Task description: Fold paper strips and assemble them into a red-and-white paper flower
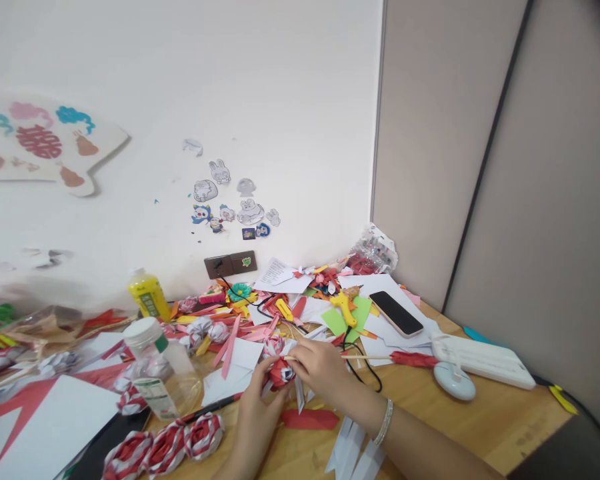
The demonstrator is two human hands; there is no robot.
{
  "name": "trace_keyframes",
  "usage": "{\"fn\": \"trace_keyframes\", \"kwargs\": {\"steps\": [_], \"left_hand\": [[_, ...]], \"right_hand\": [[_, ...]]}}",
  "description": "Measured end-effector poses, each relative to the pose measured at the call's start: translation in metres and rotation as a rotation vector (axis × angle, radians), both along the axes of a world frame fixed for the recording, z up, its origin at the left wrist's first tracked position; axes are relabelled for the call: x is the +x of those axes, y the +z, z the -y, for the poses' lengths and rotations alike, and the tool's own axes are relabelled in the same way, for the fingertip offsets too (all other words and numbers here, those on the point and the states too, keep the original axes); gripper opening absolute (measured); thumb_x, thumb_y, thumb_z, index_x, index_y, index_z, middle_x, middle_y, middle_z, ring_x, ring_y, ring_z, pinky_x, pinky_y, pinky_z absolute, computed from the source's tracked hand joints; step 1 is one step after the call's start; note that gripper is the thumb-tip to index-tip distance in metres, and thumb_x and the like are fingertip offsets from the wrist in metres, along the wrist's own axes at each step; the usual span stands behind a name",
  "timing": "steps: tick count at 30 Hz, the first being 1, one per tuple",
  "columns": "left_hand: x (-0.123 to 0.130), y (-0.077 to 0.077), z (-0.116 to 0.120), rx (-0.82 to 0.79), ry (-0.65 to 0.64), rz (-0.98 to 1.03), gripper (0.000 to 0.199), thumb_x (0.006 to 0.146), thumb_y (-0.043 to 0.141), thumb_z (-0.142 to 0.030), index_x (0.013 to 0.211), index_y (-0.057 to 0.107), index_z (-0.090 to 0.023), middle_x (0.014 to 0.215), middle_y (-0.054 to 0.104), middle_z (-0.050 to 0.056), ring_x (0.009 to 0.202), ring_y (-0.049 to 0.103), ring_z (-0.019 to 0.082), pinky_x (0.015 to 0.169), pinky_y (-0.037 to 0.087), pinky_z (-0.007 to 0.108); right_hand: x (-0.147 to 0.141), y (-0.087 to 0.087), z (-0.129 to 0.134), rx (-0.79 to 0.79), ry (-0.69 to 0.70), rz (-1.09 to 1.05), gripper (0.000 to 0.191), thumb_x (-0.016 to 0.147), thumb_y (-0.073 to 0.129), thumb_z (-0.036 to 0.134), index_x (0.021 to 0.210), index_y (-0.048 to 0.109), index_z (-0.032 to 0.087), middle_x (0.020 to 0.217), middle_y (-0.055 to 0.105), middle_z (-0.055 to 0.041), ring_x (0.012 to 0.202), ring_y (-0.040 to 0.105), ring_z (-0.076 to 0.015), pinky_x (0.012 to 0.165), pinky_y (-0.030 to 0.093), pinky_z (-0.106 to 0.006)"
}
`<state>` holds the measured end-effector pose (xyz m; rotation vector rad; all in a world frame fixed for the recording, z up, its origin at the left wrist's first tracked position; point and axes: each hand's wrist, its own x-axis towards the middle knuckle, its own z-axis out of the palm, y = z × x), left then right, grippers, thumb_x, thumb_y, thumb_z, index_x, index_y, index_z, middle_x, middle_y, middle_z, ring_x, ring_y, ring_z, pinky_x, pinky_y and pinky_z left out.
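Note:
My left hand is closed round a red and white folded paper flower, fingers and thumb on its sides. Pinched in my right hand is a thin wooden stick, its near end at the top of the flower. The stick runs rightward to a red piece; I cannot tell whether the two are joined. Below my hands lie a red paper strip and white paper strips. Three red and white paper rosettes sit in a row left of my left hand.
A clear jar and a yellow bottle stand at left. Behind my hands are a yellow glue gun with a black cord, a phone and paper scraps. A computer mouse and white power strip lie right.

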<state>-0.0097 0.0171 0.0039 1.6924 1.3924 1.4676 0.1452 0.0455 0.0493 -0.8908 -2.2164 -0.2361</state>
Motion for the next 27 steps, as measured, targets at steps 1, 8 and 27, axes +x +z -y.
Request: {"fn": "trace_keyframes", "kwargs": {"steps": [1, 8, 27], "left_hand": [[0.0, 0.0002, 0.0003, 0.0, 0.004, -0.009, 0.038, 0.067, 0.061, -0.023, 0.104, 0.054, -0.021, 0.106, 0.062, 0.007, 0.101, 0.058, 0.024, 0.089, 0.045, 0.041], [0.0007, 0.0026, 0.0005, 0.004, 0.01, -0.044, 0.036, 0.067, 0.06, -0.023, 0.103, 0.055, -0.02, 0.103, 0.064, 0.007, 0.097, 0.06, 0.024, 0.087, 0.046, 0.04], [-0.0016, -0.001, -0.0022, 0.004, -0.005, -0.019, 0.037, 0.066, 0.059, -0.02, 0.103, 0.056, -0.02, 0.105, 0.063, 0.008, 0.1, 0.059, 0.024, 0.089, 0.045, 0.04]], "right_hand": [[0.0, -0.0008, -0.0003, 0.01, 0.007, 0.02, 0.015, 0.088, 0.046, 0.022, 0.078, 0.056, 0.018, 0.072, 0.058, -0.0005, 0.064, 0.053, -0.0127, 0.054, 0.032, -0.024], [0.0008, -0.0016, -0.0024, -0.014, -0.003, 0.02, 0.014, 0.086, 0.049, 0.023, 0.074, 0.055, 0.019, 0.071, 0.058, 0.0008, 0.064, 0.053, -0.0123, 0.053, 0.031, -0.024], [0.0028, -0.0037, -0.0058, 0.054, -0.003, 0.104, 0.017, 0.088, 0.046, 0.022, 0.073, 0.053, 0.019, 0.07, 0.056, 0.0007, 0.061, 0.051, -0.0127, 0.051, 0.029, -0.025]]}}
